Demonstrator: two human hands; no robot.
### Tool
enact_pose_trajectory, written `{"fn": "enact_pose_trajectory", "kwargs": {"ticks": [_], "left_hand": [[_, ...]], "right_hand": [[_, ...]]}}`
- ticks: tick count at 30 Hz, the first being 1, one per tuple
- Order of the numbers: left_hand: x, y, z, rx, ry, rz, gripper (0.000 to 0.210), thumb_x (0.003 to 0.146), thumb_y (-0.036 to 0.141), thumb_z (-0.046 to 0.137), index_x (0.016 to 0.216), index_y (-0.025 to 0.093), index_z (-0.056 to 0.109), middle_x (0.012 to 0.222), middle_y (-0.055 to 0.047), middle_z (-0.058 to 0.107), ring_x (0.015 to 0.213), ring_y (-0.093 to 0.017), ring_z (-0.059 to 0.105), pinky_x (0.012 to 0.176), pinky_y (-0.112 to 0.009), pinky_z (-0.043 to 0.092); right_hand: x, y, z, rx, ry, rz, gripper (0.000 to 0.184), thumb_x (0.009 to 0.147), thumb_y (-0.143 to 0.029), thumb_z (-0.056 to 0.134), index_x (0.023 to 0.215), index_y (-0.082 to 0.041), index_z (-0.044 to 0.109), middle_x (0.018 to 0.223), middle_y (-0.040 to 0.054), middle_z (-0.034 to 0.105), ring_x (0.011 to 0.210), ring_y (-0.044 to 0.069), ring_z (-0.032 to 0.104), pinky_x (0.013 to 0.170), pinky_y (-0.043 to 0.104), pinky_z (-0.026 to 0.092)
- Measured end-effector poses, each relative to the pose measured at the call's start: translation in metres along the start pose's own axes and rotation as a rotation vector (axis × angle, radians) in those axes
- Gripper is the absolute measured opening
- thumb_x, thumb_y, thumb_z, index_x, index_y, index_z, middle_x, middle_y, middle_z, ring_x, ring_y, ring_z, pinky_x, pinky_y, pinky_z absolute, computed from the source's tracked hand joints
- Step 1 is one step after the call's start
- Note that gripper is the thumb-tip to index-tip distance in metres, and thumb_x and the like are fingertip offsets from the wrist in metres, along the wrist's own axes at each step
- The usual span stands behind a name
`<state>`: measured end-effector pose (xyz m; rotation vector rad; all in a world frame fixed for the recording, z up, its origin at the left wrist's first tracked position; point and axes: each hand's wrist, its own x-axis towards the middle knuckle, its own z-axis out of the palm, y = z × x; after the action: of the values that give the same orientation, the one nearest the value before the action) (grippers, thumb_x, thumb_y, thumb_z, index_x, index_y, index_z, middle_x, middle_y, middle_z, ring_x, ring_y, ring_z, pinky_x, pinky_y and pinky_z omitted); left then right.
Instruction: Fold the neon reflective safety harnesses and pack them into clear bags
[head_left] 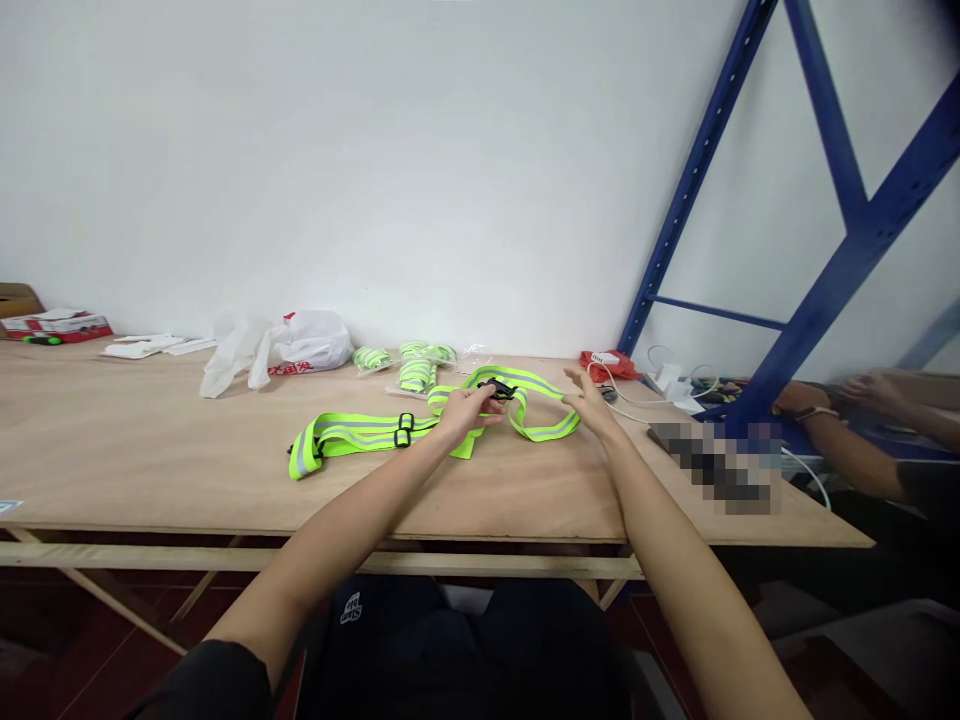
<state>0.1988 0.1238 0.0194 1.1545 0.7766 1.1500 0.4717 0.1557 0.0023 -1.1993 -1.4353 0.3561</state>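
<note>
A neon-yellow reflective strap (360, 430) with a grey stripe lies along the wooden table, folded at its left end. Black plastic adjusters (403, 430) sit on its middle part. My left hand (463, 412) is closed on a black buckle (496, 389), pinching it between thumb and fingers. To the right of the buckle the webbing curves round in a loop (547, 434). My right hand (591, 402) is at the loop's right edge with its fingers apart; whether the fingertips touch the webbing is hard to tell.
Behind the strap are bagged reflective straps (416, 372), a white plastic bag (319, 340) and a red packet (609, 366). White cables (637, 395) and a blue metal frame (757, 350) stand at the right. Another person's arm (847, 440) is beyond the frame.
</note>
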Motion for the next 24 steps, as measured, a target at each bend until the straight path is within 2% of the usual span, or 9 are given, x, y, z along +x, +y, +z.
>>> {"fn": "enact_pose_trajectory", "kwargs": {"ticks": [3, 6, 9, 13, 17, 20, 22, 24], "left_hand": [[0.003, -0.003, 0.0, 0.093, 0.05, 0.066, 0.033, 0.085, 0.042, 0.067, 0.069, 0.013, 0.065, 0.074, -0.01, 0.071, 0.07, -0.017, 0.069, 0.069, -0.032, 0.061], [0.005, -0.006, 0.0, 0.176, 0.071, 0.124, 0.034, 0.087, 0.043, 0.062, 0.07, 0.013, 0.065, 0.072, -0.009, 0.069, 0.063, -0.015, 0.064, 0.064, -0.03, 0.058], [0.004, -0.008, -0.001, 0.313, 0.074, 0.212, 0.035, 0.086, 0.041, 0.06, 0.063, 0.014, 0.062, 0.063, -0.003, 0.063, 0.058, -0.012, 0.057, 0.059, -0.024, 0.051], [0.001, -0.007, -0.002, 0.506, 0.088, 0.338, 0.036, 0.085, 0.04, 0.06, 0.058, 0.017, 0.057, 0.055, 0.002, 0.053, 0.057, -0.012, 0.049, 0.055, -0.022, 0.04], [0.0, -0.005, -0.004, 0.633, 0.094, 0.408, 0.04, 0.087, 0.037, 0.057, 0.052, 0.018, 0.052, 0.056, 0.002, 0.05, 0.061, -0.014, 0.05, 0.061, -0.025, 0.041], [0.0, -0.006, -0.006, 0.718, 0.086, 0.496, 0.038, 0.089, 0.033, 0.057, 0.054, 0.017, 0.056, 0.075, -0.003, 0.062, 0.077, -0.016, 0.058, 0.075, -0.027, 0.045], [0.0, -0.007, -0.007, 0.8, 0.05, 0.578, 0.035, 0.093, 0.033, 0.052, 0.064, 0.017, 0.064, 0.09, -0.006, 0.067, 0.087, -0.018, 0.061, 0.081, -0.028, 0.046], [-0.001, -0.006, -0.007, 0.871, -0.01, 0.648, 0.033, 0.096, 0.033, 0.047, 0.078, 0.017, 0.069, 0.093, -0.007, 0.068, 0.089, -0.019, 0.062, 0.08, -0.029, 0.047]], "right_hand": [[-0.008, -0.03, 0.012, -0.117, 0.027, -0.208, 0.039, 0.068, -0.022, 0.065, 0.107, -0.023, 0.064, 0.125, 0.0088, 0.062, 0.128, 0.031, 0.049, 0.114, 0.052, 0.032], [-0.021, -0.057, 0.029, -0.353, -0.041, -0.56, 0.033, 0.082, -0.029, 0.063, 0.114, -0.022, 0.063, 0.118, 0.0115, 0.065, 0.116, 0.032, 0.057, 0.104, 0.049, 0.042], [-0.032, -0.072, 0.046, -0.466, -0.212, -0.743, 0.041, 0.088, -0.037, 0.062, 0.125, -0.022, 0.06, 0.119, 0.0126, 0.065, 0.111, 0.031, 0.06, 0.095, 0.045, 0.048], [-0.038, -0.076, 0.059, -0.575, -0.283, -0.802, 0.035, 0.091, -0.032, 0.057, 0.125, -0.024, 0.062, 0.114, 0.0115, 0.069, 0.103, 0.03, 0.063, 0.086, 0.044, 0.05], [-0.043, -0.074, 0.065, -0.636, -0.301, -0.808, 0.041, 0.087, -0.022, 0.054, 0.129, -0.021, 0.06, 0.119, 0.0127, 0.069, 0.104, 0.031, 0.063, 0.086, 0.046, 0.051], [-0.047, -0.073, 0.071, -0.621, -0.309, -0.799, 0.05, 0.085, -0.017, 0.053, 0.135, -0.02, 0.055, 0.126, 0.0137, 0.066, 0.11, 0.032, 0.062, 0.09, 0.047, 0.052], [-0.049, -0.071, 0.075, -0.589, -0.286, -0.789, 0.05, 0.085, -0.015, 0.051, 0.135, -0.02, 0.055, 0.125, 0.0129, 0.067, 0.111, 0.031, 0.063, 0.093, 0.046, 0.052], [-0.047, -0.068, 0.077, -0.549, -0.241, -0.743, 0.045, 0.085, -0.014, 0.049, 0.128, -0.021, 0.06, 0.118, 0.0114, 0.07, 0.106, 0.029, 0.065, 0.091, 0.045, 0.053]]}}
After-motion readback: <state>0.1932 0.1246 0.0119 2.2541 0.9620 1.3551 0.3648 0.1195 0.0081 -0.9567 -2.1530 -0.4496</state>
